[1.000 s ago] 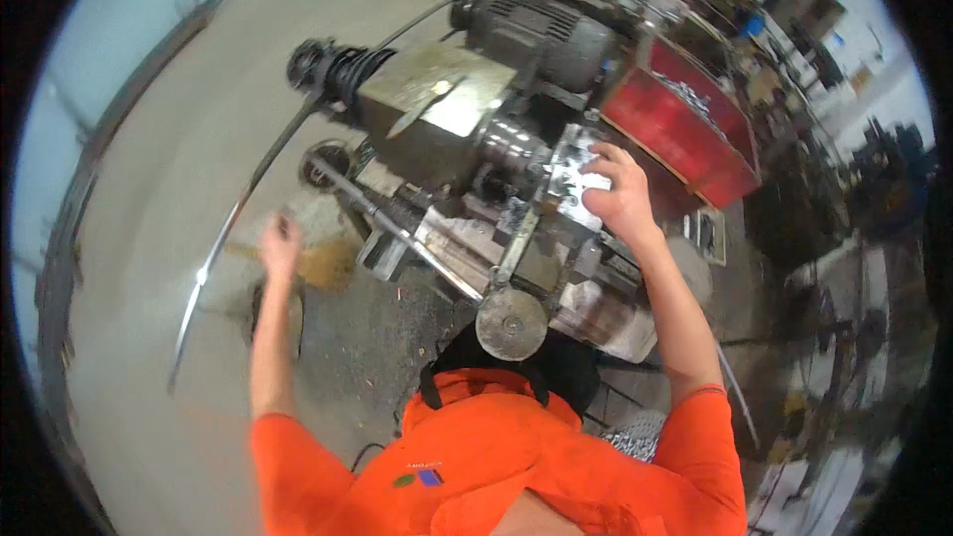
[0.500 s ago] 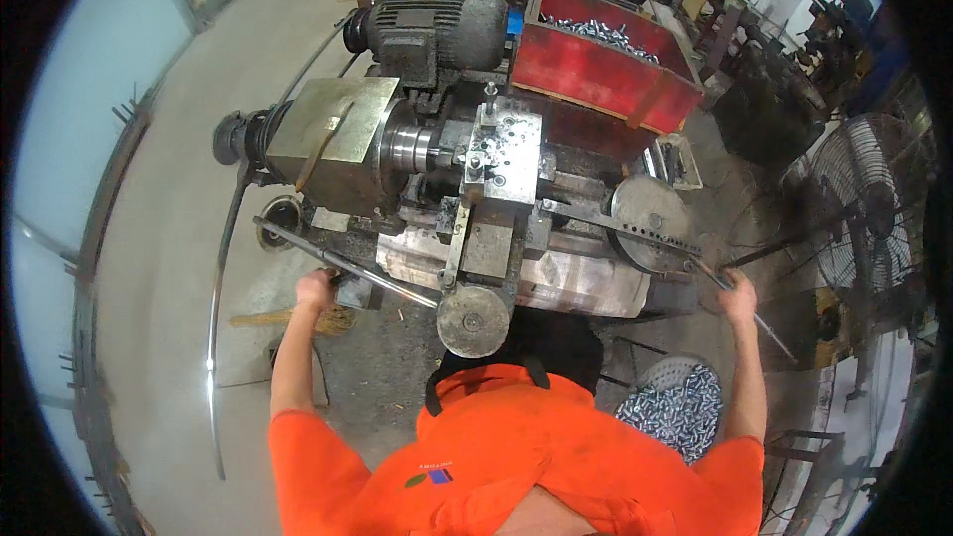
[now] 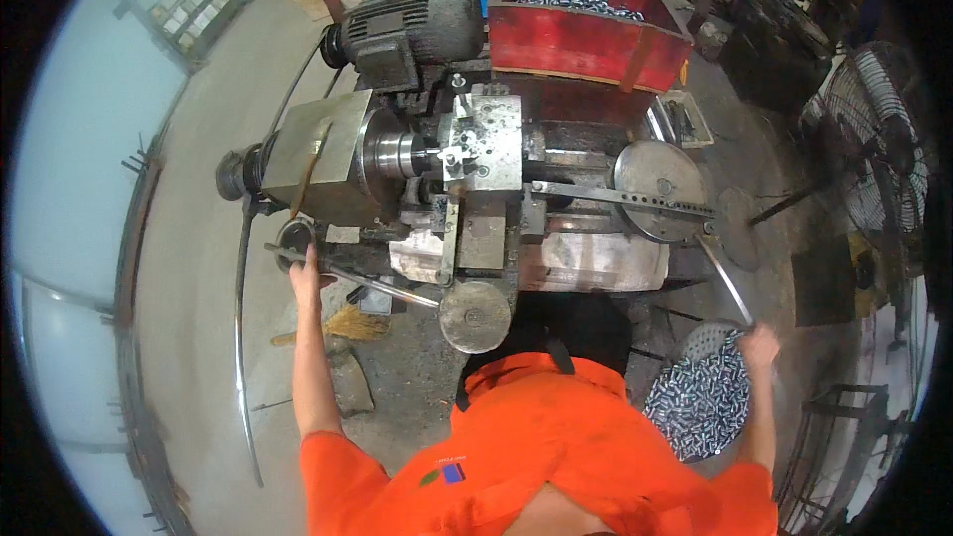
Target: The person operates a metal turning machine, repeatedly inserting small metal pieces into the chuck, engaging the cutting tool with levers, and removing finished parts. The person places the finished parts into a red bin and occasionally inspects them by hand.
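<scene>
applying even, unhurried pressure seems best: right hand (image 3: 759, 347) with fingers clamped on the silver lever (image 3: 728, 280) below the large disc (image 3: 655, 164), left hand (image 3: 306, 283) at the long rod (image 3: 387, 288) left of the small disc (image 3: 475, 318), grip unclear.

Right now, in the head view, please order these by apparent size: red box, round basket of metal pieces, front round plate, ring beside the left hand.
Largest to smallest, as they look:
1. Red box
2. Round basket of metal pieces
3. Front round plate
4. Ring beside the left hand
</scene>
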Action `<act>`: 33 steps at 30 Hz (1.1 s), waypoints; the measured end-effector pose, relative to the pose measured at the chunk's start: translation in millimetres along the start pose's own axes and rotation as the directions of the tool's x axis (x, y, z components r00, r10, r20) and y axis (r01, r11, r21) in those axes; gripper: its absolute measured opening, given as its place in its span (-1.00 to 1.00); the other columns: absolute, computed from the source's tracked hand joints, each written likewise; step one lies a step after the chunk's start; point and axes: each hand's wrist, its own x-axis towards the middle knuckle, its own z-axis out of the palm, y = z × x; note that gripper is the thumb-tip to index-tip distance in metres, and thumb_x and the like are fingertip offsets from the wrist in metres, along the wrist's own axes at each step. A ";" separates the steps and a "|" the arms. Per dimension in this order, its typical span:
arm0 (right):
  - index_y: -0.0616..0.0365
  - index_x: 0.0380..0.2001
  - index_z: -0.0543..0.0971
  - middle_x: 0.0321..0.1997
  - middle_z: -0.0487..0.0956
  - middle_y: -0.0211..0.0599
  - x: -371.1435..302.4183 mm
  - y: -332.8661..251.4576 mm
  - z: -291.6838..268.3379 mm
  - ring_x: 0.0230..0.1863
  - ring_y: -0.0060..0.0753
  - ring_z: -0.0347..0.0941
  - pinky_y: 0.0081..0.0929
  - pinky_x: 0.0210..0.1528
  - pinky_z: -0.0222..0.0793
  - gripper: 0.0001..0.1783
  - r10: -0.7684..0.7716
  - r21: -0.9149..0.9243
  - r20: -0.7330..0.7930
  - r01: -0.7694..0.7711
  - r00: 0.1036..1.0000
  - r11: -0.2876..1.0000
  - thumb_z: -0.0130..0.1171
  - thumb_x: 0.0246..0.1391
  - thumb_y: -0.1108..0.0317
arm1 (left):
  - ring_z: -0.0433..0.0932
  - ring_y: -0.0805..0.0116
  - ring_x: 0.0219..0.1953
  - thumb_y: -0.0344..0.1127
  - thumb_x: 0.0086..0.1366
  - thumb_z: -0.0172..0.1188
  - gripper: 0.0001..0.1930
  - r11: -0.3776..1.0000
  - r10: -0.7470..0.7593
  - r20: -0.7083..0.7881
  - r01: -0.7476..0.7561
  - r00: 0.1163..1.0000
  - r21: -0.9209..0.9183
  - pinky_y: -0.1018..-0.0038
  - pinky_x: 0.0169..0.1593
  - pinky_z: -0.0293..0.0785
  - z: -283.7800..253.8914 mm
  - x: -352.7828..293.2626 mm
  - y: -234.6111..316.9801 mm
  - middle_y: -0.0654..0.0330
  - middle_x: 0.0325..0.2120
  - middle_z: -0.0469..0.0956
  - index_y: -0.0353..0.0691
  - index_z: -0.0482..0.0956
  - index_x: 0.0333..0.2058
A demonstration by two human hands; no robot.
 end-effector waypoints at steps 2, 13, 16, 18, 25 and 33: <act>0.19 -0.38 0.56 -0.48 0.54 -0.03 -47.2 -13.2 10.3 -0.44 -0.03 0.48 -0.13 -0.38 0.38 -0.64 -0.025 0.158 0.104 0.008 0.994 0.987 0.15 -0.38 0.31 | 0.49 0.37 -0.66 -0.16 0.19 0.09 -0.64 0.989 0.130 -0.046 -0.133 0.990 -0.067 0.51 -0.65 0.41 -3.5 36.2 -39.3 0.12 -0.56 0.49 -0.42 0.42 -0.25; 0.24 -0.43 0.55 -0.62 0.35 -0.51 -114.7 -116.0 -39.0 -0.60 -0.64 0.19 -0.62 -0.56 0.07 -0.69 0.014 0.788 0.527 -0.494 0.850 0.366 0.03 -0.41 0.47 | 0.51 0.34 -0.63 -0.21 0.21 0.03 -0.67 0.982 0.188 -0.002 -0.188 0.982 -0.016 0.47 -0.63 0.49 -1.2 50.8 -54.3 0.12 -0.52 0.49 -0.40 0.37 -0.20; 0.24 -0.41 0.54 -0.62 0.34 -0.51 -116.7 -121.5 -42.2 -0.61 -0.63 0.18 -0.61 -0.57 0.07 -0.67 0.013 0.777 0.565 -0.537 0.825 0.328 0.04 -0.42 0.46 | 0.50 0.35 -0.65 -0.19 0.20 0.05 -0.67 0.970 0.236 -0.022 -0.237 0.972 -0.057 0.47 -0.64 0.49 -2.9 54.9 -58.4 0.10 -0.54 0.49 -0.41 0.37 -0.25; 0.21 -0.34 0.54 -0.62 0.32 -0.53 -116.4 -124.8 -49.2 -0.62 -0.65 0.18 -0.62 -0.59 0.05 -0.63 -0.004 0.774 0.561 -0.522 0.828 0.358 0.05 -0.40 0.47 | 0.51 0.32 -0.65 -0.19 0.17 0.05 -0.66 0.975 0.212 -0.021 -0.213 0.977 -0.070 0.46 -0.65 0.48 -8.3 55.8 -61.3 0.07 -0.53 0.50 -0.41 0.40 -0.25; 0.27 -0.45 0.49 -0.68 0.31 -0.51 -109.3 -113.5 -44.7 -0.64 -0.60 0.15 -0.53 -0.61 0.06 -0.71 0.013 0.801 0.510 -0.480 0.860 0.358 0.09 -0.41 0.41 | 0.54 0.14 -0.72 -0.13 0.16 0.01 -0.59 0.972 -0.087 0.115 0.058 0.990 0.230 0.41 -0.68 0.51 -13.4 40.0 -23.3 -0.02 -0.63 0.50 -0.49 0.43 -0.29; 0.18 -0.33 0.52 -0.36 0.53 0.08 41.7 18.6 -2.9 -0.33 0.16 0.45 0.02 -0.23 0.36 -0.60 0.007 0.082 0.071 -0.012 0.997 0.997 0.16 -0.35 0.25 | 0.53 0.15 -0.73 -0.11 0.21 -0.02 -0.58 0.984 -0.054 0.122 0.032 0.991 0.175 0.40 -0.69 0.53 -7.3 37.5 -29.9 0.01 -0.62 0.48 -0.49 0.39 -0.33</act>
